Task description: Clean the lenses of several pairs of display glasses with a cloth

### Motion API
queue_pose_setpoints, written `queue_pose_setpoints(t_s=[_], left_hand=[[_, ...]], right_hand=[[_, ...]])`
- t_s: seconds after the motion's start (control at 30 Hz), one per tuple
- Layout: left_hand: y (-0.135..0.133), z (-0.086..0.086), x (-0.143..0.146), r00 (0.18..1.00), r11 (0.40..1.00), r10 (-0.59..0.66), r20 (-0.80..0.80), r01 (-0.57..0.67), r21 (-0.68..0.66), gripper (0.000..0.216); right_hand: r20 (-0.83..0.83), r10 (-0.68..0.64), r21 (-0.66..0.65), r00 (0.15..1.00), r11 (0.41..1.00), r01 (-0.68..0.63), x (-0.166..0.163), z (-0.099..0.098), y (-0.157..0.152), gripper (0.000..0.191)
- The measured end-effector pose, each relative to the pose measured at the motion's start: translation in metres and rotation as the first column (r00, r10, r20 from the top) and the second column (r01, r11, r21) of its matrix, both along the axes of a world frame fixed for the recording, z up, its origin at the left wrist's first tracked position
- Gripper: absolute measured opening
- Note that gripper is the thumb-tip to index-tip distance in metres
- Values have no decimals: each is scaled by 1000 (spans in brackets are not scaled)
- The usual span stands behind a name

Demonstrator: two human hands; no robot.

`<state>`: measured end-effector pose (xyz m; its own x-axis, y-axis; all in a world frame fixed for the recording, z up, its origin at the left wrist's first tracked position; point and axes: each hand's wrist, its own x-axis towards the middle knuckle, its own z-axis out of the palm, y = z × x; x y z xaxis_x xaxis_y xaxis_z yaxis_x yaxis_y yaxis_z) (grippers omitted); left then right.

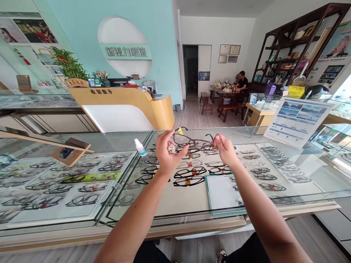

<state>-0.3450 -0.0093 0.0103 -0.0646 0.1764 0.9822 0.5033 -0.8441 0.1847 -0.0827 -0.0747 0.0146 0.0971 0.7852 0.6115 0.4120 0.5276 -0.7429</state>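
I hold a pair of dark-framed eyeglasses [193, 142] above the glass counter, with both temples unfolded. My left hand [168, 155] is closed on one side of the frame, its thumb near the lens. Tucked in that same hand is a crumpled pale cloth [171, 148]. My right hand [225, 149] pinches the other side of the eyeglasses. A yellow tag [180, 131] shows by the left temple. Left of my hands, a small white bottle [140, 147] with a blue label stands on the glass top.
Rows of eyeglasses lie inside the glass display case [175, 208] below my hands. A wooden-framed mirror [71, 150] stands to the left, and a printed sign [298, 118] stands to the right. A person [242, 81] sits at a far table.
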Motion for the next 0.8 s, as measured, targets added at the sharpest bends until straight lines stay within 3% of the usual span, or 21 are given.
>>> queue_pose_setpoints(t_s=[0.1, 0.2, 0.27, 0.33, 0.43, 0.57, 0.67, 0.8], left_hand=[[-5, 3, 3, 999, 999, 17, 35, -16, -32, 62], [-10, 10, 7, 997, 1000, 21, 72, -20, -15, 64], [-13, 22, 10, 996, 1000, 21, 92, -23, 17, 65], [-14, 40, 14, 994, 999, 19, 107, -24, 46, 67], [-14, 76, 19, 991, 994, 34, 128, -46, 95, 69], [-12, 117, 27, 982, 982, 34, 183, -66, 175, 68], [-13, 131, 31, 975, 978, 29, 222, -74, 193, 66], [-14, 132, 30, 973, 983, 42, 226, -80, 164, 69]], right_hand=[[-51, -163, 142, 985, 975, 169, -8, -2, -4, 68], [-75, -314, 433, 947, 845, 314, -18, 4, -12, 48], [-24, -337, 582, 941, 761, 287, -25, 16, -18, 44], [46, -323, 651, 945, 728, 217, -31, 34, -22, 63], [90, -303, 679, 949, 715, 164, -39, 69, -26, 64], [61, -347, 652, 936, 724, 226, -44, 115, -29, 50], [89, -315, 614, 945, 765, 197, -44, 137, -31, 51], [154, -276, 584, 949, 800, 138, -43, 142, -33, 61]])
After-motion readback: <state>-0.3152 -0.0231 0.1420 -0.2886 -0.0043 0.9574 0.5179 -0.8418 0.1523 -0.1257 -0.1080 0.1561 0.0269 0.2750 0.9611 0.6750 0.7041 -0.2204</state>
